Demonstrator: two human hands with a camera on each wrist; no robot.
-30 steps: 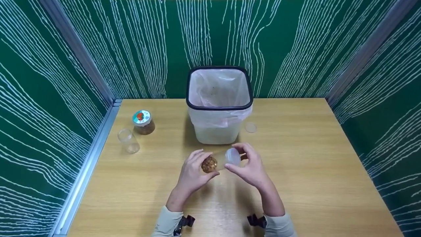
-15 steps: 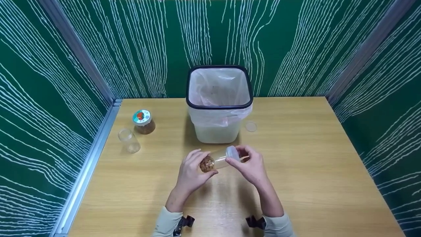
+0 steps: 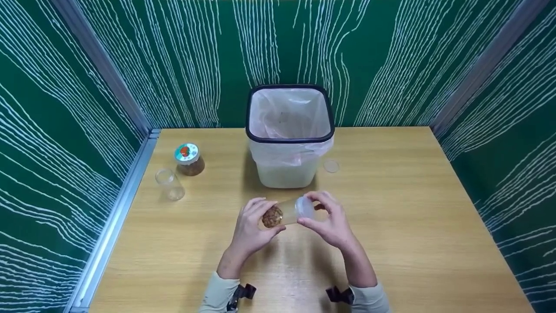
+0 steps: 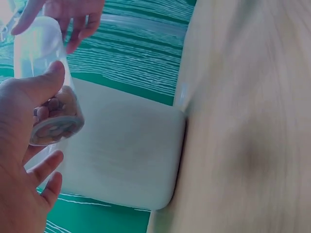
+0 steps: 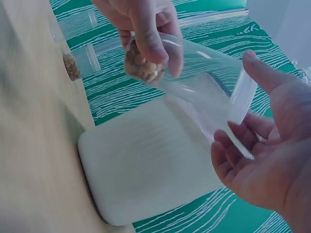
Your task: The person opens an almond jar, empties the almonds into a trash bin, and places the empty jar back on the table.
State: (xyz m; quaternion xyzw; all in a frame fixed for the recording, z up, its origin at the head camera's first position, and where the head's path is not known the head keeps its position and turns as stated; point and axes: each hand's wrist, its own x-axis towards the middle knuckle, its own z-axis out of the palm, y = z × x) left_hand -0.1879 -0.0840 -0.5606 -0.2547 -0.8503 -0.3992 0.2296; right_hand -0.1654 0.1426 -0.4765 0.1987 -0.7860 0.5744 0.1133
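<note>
Above the table, in front of the bin, a clear plastic jar (image 5: pixel 194 65) is held tilted in both hands. Brown nuts (image 3: pixel 272 216) fill the end nearer the left hand. My left hand (image 3: pixel 254 228) grips that end between thumb and fingers. At the other end sits a translucent white lid (image 3: pixel 305 208), held between the thumb and fingers of my right hand (image 3: pixel 332 221). In the right wrist view the lid (image 5: pixel 242 97) covers the jar's mouth, thumb on one side and fingers on the other. Whether it is tight cannot be told.
A lined bin (image 3: pixel 286 174) with a black rim stands just beyond the hands. At the left are a clear empty jar (image 3: pixel 170 186) and a lidded jar (image 3: pixel 190 161) with brown contents. A clear disc (image 3: pixel 331 166) lies right of the bin. Patterned green walls enclose the table (image 3: pixel 412 217).
The right hand's fingers have shifted round the lid, and the jar's angle has changed slightly. The left hand keeps its grip on the jar, almost in the same place.
</note>
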